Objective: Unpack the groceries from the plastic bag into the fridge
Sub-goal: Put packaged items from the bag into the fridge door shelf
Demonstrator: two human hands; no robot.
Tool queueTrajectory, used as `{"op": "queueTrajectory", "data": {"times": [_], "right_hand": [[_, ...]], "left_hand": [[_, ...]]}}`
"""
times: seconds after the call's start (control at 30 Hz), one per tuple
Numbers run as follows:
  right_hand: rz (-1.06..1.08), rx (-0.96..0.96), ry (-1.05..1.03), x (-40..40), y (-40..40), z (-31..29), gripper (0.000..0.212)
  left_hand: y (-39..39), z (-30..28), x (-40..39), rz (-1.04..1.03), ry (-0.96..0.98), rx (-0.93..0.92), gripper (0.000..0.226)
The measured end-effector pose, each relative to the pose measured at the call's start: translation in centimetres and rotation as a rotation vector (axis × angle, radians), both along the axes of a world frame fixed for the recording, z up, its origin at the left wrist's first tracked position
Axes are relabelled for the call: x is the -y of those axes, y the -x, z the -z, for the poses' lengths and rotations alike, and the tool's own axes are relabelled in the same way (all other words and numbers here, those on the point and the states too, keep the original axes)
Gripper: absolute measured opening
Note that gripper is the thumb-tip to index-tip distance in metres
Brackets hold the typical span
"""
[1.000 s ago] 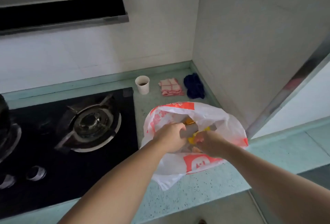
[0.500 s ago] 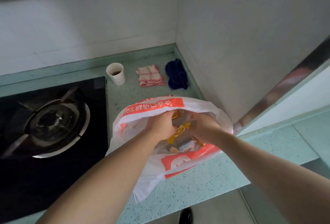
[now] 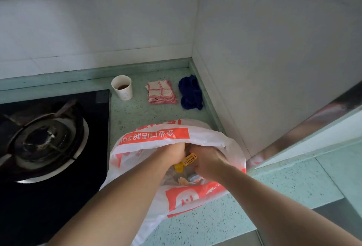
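Observation:
A white plastic bag (image 3: pixel 156 138) with orange print lies open on the green countertop (image 3: pixel 274 183), close to the corner wall. Both my hands are inside its mouth, and the far rim drapes over my fingers. My left hand (image 3: pixel 173 154) is curled against a yellow packet (image 3: pixel 188 161) that sits between the two hands. My right hand (image 3: pixel 208 164) is curled too, its thumb touching the packet's upper end; its fingertips are hidden. Deeper in the bag lie a small blue-and-white pack (image 3: pixel 195 179) and a pale pinkish item (image 3: pixel 183 181). No fridge is in view.
A black gas hob (image 3: pixel 51 143) fills the left side. Behind the bag stand a paper cup (image 3: pixel 122 89), a folded red-checked cloth (image 3: pixel 161 92) and a dark blue cloth (image 3: pixel 191 93). A white wall (image 3: pixel 274 69) and a metal edge (image 3: pixel 305 130) close off the right.
My hands have gone from the bag's rim deeper into its mouth, which is spread wider. The view has dropped closer, and the yellow packet now shows between the hands.

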State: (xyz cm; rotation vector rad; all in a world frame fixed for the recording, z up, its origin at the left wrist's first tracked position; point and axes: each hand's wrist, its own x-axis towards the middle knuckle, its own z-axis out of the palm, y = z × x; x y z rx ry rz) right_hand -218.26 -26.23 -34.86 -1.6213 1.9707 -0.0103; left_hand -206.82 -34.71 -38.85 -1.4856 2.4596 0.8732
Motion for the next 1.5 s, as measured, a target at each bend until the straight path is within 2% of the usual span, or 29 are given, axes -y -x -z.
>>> {"op": "queueTrajectory", "data": {"times": [0.17, 0.33, 0.43, 0.57, 0.63, 0.73, 0.87, 1.0, 1.1, 1.2, 1.37, 1.5], "right_hand": [[-0.124, -0.023, 0.073, 0.0, -0.5, 0.8, 0.053], [-0.181, -0.076, 0.083, 0.2, -0.7, 1.6, 0.026], [-0.112, -0.048, 0.09, 0.1, -0.5, 1.0, 0.017], [0.117, 0.13, 0.115, 0.4, -0.5, -0.8, 0.026], [0.154, 0.207, 0.082, 0.5, -0.7, -2.3, 0.029], [0.138, 0.23, 0.063, 0.3, -1.3, -5.1, 0.029], [0.125, 0.118, 0.12, 0.0, -2.3, -8.6, 0.042], [0.193, 0.08, 0.202, -1.3, -3.3, -11.6, 0.043], [0.226, 0.065, 0.271, -2.7, -4.4, -13.6, 0.044], [0.224, 0.05, 0.336, -4.1, -5.6, -15.6, 0.045], [0.197, 0.028, 0.444, -5.4, -7.4, -18.1, 0.043], [0.117, 0.087, 0.475, -6.1, -9.2, -19.6, 0.041]], "left_hand": [[-1.1, -0.4, -0.2, 0.008, 0.017, 0.055, 0.03], [-2.3, -1.2, -0.1, -0.075, 0.06, -0.061, 0.032], [-2.7, -2.6, 0.0, 0.003, 0.08, -0.016, 0.031], [-3.6, -4.2, 0.2, -0.09, 0.08, -0.104, 0.014], [-4.0, -5.5, -0.1, -0.05, 0.01, -0.108, 0.016], [-4.7, -7.6, -0.5, 0.054, -0.073, -0.076, 0.022], [-6.5, -11.2, -1.0, 0.15, -0.072, -0.025, 0.036], [-8.7, -13.8, -1.6, 0.157, 0.0, -0.054, 0.041], [-10.2, -15.6, -2.3, 0.102, 0.041, -0.212, 0.036], [-11.9, -17.3, -3.0, 0.029, 0.087, -0.334, 0.039], [-15.5, -21.0, -5.7, -0.091, 0.232, -0.331, 0.038], [-18.5, -23.4, -8.8, -0.192, 0.326, -0.31, 0.034]]}}
